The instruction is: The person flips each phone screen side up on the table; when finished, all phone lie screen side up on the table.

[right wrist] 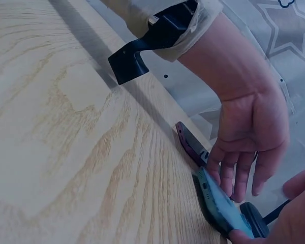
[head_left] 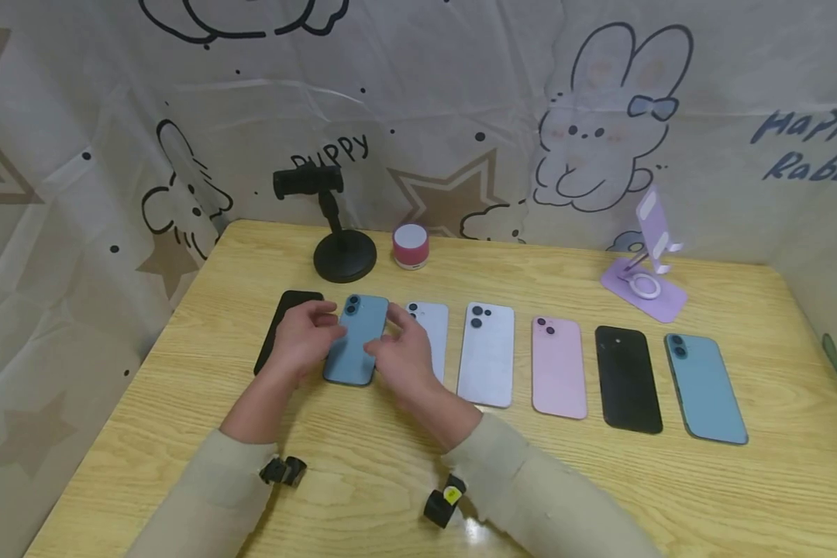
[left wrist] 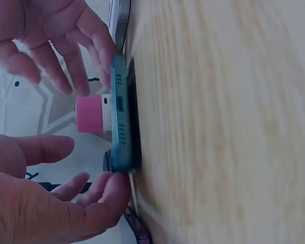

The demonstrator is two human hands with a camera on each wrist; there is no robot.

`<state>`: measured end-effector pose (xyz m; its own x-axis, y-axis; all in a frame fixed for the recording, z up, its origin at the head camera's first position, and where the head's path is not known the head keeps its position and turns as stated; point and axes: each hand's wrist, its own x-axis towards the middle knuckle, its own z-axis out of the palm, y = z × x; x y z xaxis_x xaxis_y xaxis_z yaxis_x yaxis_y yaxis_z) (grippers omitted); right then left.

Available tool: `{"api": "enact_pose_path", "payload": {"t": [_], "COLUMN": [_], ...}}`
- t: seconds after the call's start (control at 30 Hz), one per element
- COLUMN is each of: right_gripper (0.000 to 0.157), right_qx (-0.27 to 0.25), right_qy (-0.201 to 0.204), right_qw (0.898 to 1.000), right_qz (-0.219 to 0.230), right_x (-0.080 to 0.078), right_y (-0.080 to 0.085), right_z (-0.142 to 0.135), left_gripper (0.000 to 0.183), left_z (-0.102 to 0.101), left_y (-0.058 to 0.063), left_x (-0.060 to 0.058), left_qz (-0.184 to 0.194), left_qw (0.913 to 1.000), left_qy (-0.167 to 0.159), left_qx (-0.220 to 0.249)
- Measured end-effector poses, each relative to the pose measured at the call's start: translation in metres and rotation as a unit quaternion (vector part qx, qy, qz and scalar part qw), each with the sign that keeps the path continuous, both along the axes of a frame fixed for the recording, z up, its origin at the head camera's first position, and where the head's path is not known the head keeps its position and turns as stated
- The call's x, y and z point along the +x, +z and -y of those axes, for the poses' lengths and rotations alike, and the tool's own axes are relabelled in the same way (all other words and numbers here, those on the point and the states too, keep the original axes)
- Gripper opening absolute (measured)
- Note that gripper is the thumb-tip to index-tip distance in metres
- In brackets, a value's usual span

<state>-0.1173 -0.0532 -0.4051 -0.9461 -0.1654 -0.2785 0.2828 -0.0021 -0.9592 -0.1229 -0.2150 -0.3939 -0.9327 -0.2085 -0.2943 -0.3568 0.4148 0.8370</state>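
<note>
Between the two hands lies a blue phone [head_left: 354,353], back up with its camera lenses at the upper left. My left hand [head_left: 307,335] is at its left side, partly over a black phone [head_left: 298,297]. My right hand [head_left: 406,353] is at the opposite side and covers part of a white phone [head_left: 438,333]. In the left wrist view, fingertips of both hands touch the long edges of the blue phone [left wrist: 121,117], fingers loosely bent. Its port end shows low over the wood. The right wrist view shows the left hand [right wrist: 249,127] beside the blue phone [right wrist: 221,201].
Rightward in the row lie another white phone [head_left: 487,356], a pink phone [head_left: 559,372], a black phone [head_left: 628,380] and a second blue phone [head_left: 706,391]. Behind stand a black stand [head_left: 345,256], a pink-and-white cylinder [head_left: 411,248] and a purple phone stand [head_left: 645,283]. Printed cloth [head_left: 460,93] hangs behind.
</note>
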Motion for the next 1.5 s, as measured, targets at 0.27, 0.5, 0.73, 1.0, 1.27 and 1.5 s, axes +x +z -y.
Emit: {"api": "enact_pose_path", "payload": {"t": [0.27,0.5,0.73,1.0,1.27,1.5], "right_gripper": [0.074,0.072,0.073,0.069,0.062,0.064], "right_qx": [-0.015,-0.021,-0.029,-0.01,-0.011,-0.077], "right_qy": [-0.018,-0.021,-0.008,0.004,0.045,0.075], "right_qw": [1.0,0.999,0.999,1.0,0.999,0.994], "right_qz": [0.013,0.044,0.038,0.003,-0.026,-0.015], "right_x": [-0.001,-0.003,-0.004,-0.002,0.0,0.003], "right_y": [-0.002,-0.005,-0.005,-0.008,-0.009,-0.009], "right_z": [0.0,-0.002,-0.007,-0.008,-0.005,-0.001], "left_gripper": [0.049,0.052,0.05,0.037,0.031,0.029], "left_z": [0.007,0.009,0.009,0.009,0.009,0.009], "left_y": [-0.006,-0.003,0.002,0.012,0.018,0.013], "left_x": [0.0,0.0,0.0,0.0,0.001,0.002], "left_qz": [-0.005,-0.011,-0.003,-0.003,-0.037,-0.062], "left_qw": [0.9973,0.9942,0.9917,0.9884,0.9761,0.9821], "left_qy": [0.029,0.035,0.024,0.014,-0.018,-0.057], "left_qx": [0.067,0.101,0.126,0.151,0.213,0.168]}}
